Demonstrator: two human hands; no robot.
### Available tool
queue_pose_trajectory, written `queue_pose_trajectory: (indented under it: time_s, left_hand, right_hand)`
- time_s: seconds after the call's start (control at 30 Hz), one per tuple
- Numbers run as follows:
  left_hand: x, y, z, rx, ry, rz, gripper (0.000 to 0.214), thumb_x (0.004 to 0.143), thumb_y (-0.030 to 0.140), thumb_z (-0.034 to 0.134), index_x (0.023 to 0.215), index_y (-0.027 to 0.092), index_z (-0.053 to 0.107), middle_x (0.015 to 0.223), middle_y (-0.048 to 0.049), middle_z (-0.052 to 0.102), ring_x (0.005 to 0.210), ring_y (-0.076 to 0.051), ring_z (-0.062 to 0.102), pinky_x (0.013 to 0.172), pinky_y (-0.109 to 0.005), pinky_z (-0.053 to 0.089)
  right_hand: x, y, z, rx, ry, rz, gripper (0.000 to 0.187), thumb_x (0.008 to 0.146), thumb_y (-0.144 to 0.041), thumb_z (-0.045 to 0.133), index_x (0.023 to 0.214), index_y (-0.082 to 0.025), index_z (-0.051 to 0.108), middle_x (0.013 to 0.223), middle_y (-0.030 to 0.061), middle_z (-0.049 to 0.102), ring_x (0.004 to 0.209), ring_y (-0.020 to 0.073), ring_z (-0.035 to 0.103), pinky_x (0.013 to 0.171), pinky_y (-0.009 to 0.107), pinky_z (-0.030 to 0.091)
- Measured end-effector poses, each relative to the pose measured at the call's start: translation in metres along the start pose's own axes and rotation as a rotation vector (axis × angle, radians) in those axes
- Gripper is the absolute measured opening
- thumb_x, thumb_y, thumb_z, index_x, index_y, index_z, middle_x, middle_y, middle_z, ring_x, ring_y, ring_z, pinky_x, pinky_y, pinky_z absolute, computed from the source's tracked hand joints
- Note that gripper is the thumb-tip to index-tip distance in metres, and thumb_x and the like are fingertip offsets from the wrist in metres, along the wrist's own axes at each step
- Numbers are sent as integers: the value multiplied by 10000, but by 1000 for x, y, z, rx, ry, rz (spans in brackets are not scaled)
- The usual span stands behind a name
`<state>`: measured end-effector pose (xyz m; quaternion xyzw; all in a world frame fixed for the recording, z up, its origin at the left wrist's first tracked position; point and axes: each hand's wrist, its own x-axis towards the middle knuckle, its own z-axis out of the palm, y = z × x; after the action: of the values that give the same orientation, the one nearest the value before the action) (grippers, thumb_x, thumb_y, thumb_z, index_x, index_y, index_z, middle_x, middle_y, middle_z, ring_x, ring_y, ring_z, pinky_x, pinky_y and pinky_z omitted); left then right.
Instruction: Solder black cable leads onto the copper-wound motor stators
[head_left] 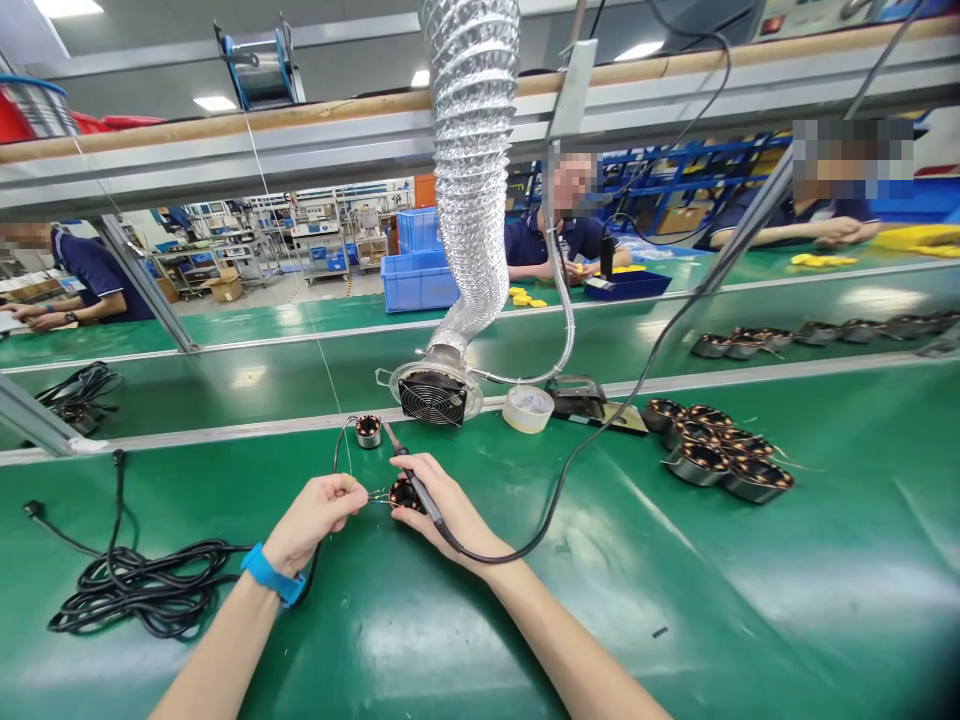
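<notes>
My left hand [315,520] pinches thin wire ends [379,497] that lead from a small wound motor stator [405,493]. My right hand [450,510] grips a black-handled soldering iron [420,490], its tip pointing up and away from me. The stator sits between my hands, against the fingers of my right hand. A second wound stator [368,431] stands on the green bench mat [480,620] just beyond them. A blue wrist strap [271,575] circles my left wrist, and its black cord runs off under that hand.
A fume extractor fan [439,395] with a silver flexible duct [472,150] stands close ahead. Nearby are a tape roll [528,408], an iron stand [577,400], a stator pile [720,450] and a coiled black cable [142,590]. Co-workers sit beyond the overhead rail.
</notes>
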<state>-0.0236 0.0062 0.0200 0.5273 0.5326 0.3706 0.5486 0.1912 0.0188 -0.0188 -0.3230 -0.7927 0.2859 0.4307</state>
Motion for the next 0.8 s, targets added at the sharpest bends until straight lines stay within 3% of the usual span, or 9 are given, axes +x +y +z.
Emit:
queue_pose_trajectory:
  time_s: [0.07,0.17,0.27,0.37,0.6,0.8]
  left_hand:
    - [2,-4,7,-4,74,-7,471,602,561,821,706,155,605,530,93,418,463,-57,256,471,-227,156]
    - [7,-12,17,-3,160,19,467,592,558,832,727,145,661,570,47,542,509,-81,384,513,-224,274]
    - [10,-20,22,-11,172,68,445,612,542,832,759,139,716,717,-30,687,652,-135,543,639,-244,392]
    - [9,-21,22,13,171,77,444,641,549,816,789,137,741,791,-58,724,712,-160,577,672,-253,411]
    - [0,-14,18,183,148,23,551,667,656,753,868,143,733,620,12,580,532,-111,384,480,-232,238]
    - [3,-20,20,97,64,17,545,543,654,836,709,165,662,550,53,428,504,-86,295,451,-203,206]
  right_hand:
    - [0,0,1,-3,7,5,604,831,-91,720,1348,-287,476,1195,45,547,1029,194,589,940,333,478]
    - [0,-2,2,-6,21,10,620,817,-77,729,1344,-288,479,1194,45,552,1032,197,592,942,338,479]
    - [1,-4,2,-1,30,3,645,799,-74,744,1348,-285,479,1206,52,555,1044,204,592,944,350,482]
    - [2,-5,3,-1,56,-16,632,815,-111,743,1361,-283,476,1196,60,563,1048,209,591,942,356,490]
    - [4,-3,16,-192,77,-162,556,891,-79,596,1402,-257,468,1284,96,513,1114,187,576,962,296,489]
    - [-1,-3,22,-349,30,-191,510,929,-141,518,1413,-294,463,1213,65,554,1022,184,606,902,273,516]
